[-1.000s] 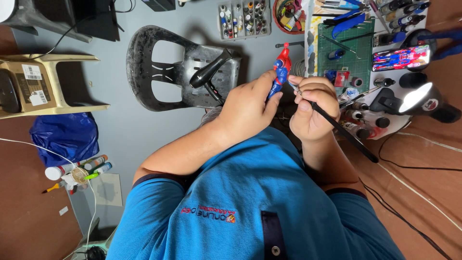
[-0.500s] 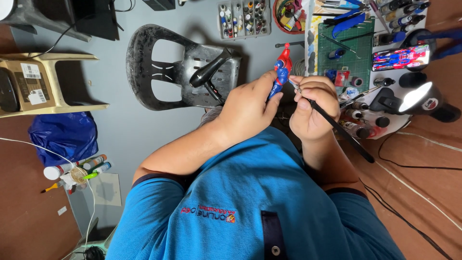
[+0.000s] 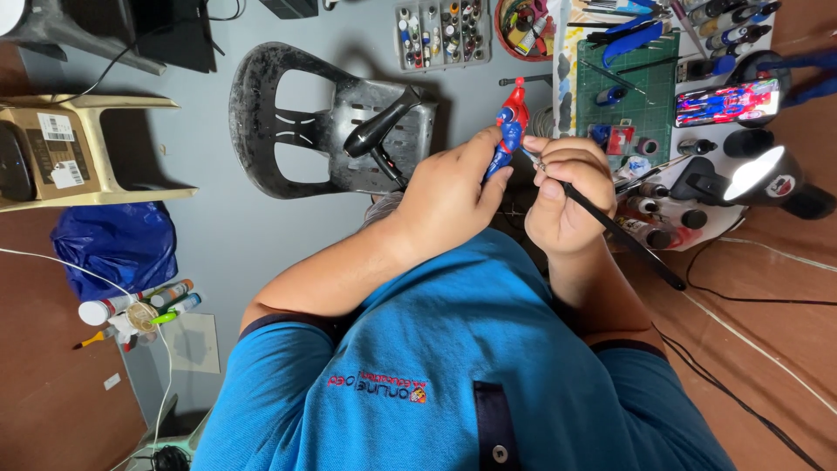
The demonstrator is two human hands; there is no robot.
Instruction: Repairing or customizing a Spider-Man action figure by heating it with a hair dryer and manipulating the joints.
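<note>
The person's left hand (image 3: 449, 196) is clenched around the lower half of a small red-and-blue figurine (image 3: 508, 126), thumb and fingers pinching it so that only the head and torso stand clear above the knuckles. The figurine's long axis runs nearly straight away from the person, head pointing toward the far edge of the bench, tipped slightly to the right. The right hand (image 3: 565, 196) sits just beside it, fingers curled tight in a pen grip on a thin black paintbrush (image 3: 610, 228). The brush tip meets the figurine's side near the waist; the handle slants back down and to the right, past the wrist. Both hands hover above the floor, near the left edge of the green cutting mat (image 3: 641, 87) on the bench, beside a lit desk lamp (image 3: 758, 174).
</note>
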